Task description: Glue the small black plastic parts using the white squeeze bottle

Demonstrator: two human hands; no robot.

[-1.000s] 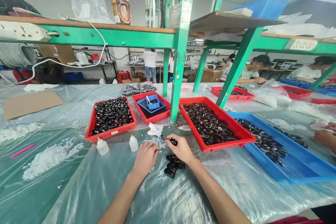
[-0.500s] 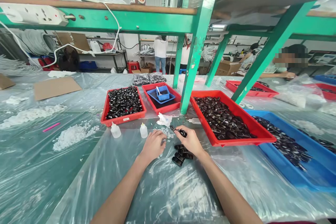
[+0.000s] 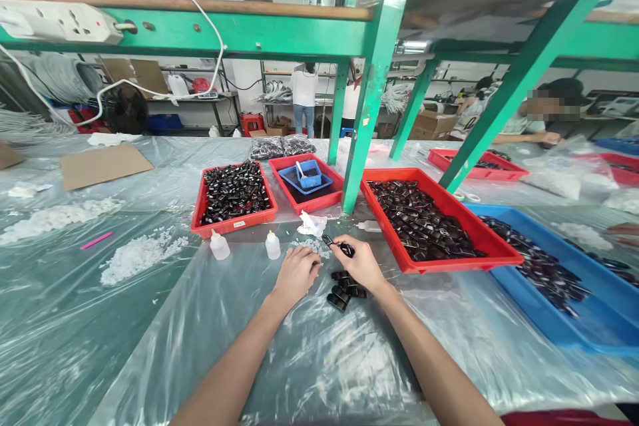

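Note:
My right hand (image 3: 363, 265) is closed round a small glossy black piece (image 3: 346, 250), whose narrow end points away to the left. Fingers curled, my left hand (image 3: 297, 273) rests low over the plastic-covered table; anything in its fingertips is too small to make out. Between and below the hands lies a small pile of similar black pieces (image 3: 339, 298). Just beyond my left fingers are scattered tiny white bits (image 3: 322, 249) and a crumpled white tissue (image 3: 312, 223). A dropper bottle (image 3: 272, 247) stands upright left of them, another squeeze bottle (image 3: 219, 246) farther left.
Red trays of black parts stand ahead left (image 3: 234, 229) and right (image 3: 449, 266); a red tray (image 3: 309, 205) between them holds blue containers. A blue tray (image 3: 606, 319) lies at right. A green post (image 3: 367, 93) rises mid-table. White granules (image 3: 140, 256) lie left. Co-workers are beyond.
My left hand has shifted slightly, and the greyish bit seen at its fingertips no longer shows clearly. My right hand keeps the black piece. A person's hand appears at the far right edge.

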